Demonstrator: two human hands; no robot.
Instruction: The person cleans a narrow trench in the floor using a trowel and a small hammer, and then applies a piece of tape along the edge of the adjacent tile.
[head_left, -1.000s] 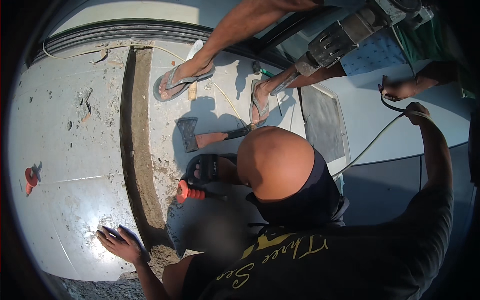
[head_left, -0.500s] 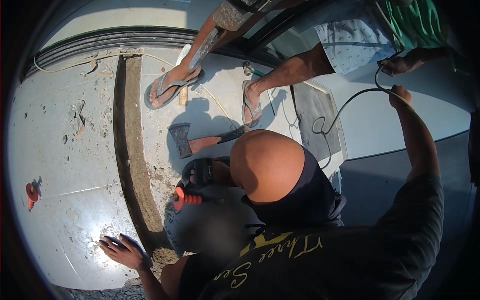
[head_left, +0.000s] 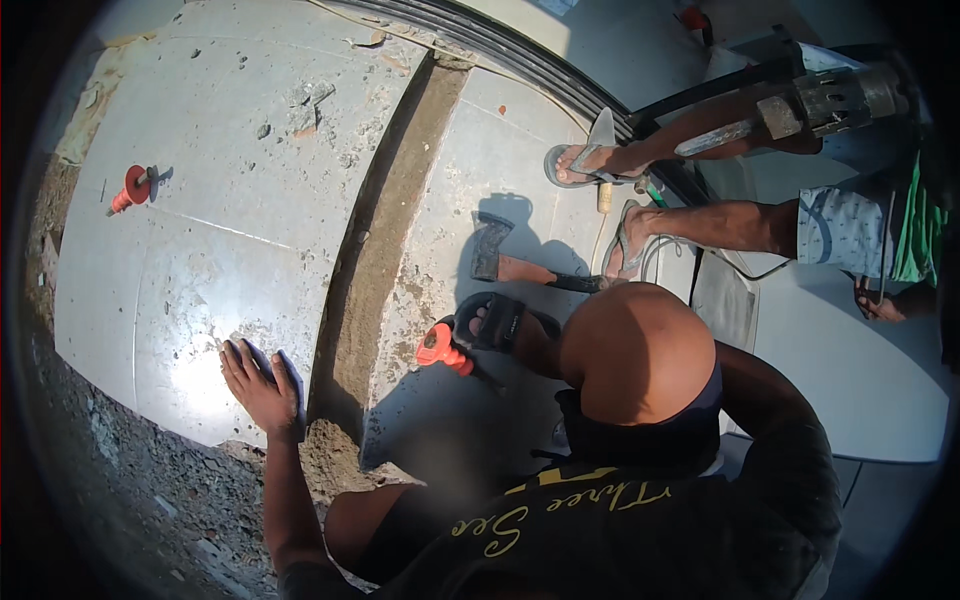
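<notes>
My left hand [head_left: 262, 395] lies flat on the pale floor tile [head_left: 180, 300], fingers stretched, holding nothing. Just right of it runs a narrow trench [head_left: 375, 245] of sandy soil. My right arm [head_left: 765, 395] bends in behind my raised knee, which hides the hand. In front of my sandalled foot, an axe [head_left: 525, 270] lies on the floor, its dark head toward the trench. Closer to me is a chisel with a red hand guard [head_left: 438, 346]. Another red-guarded chisel [head_left: 130, 190] rests on the tiles at the far left.
A co-worker in flip-flops stands at the right, with a hand [head_left: 880, 300] near a cord. A power breaker [head_left: 835, 105] with a chisel bit is beside their legs. A dark door track [head_left: 500, 40] crosses the back. Broken rubble [head_left: 180, 470] borders the tiles at lower left.
The view has swung, so the floor sits farther right. My right hand, earlier raised on the cord at the right, has dropped behind my knee. My left hand stays on the tile.
</notes>
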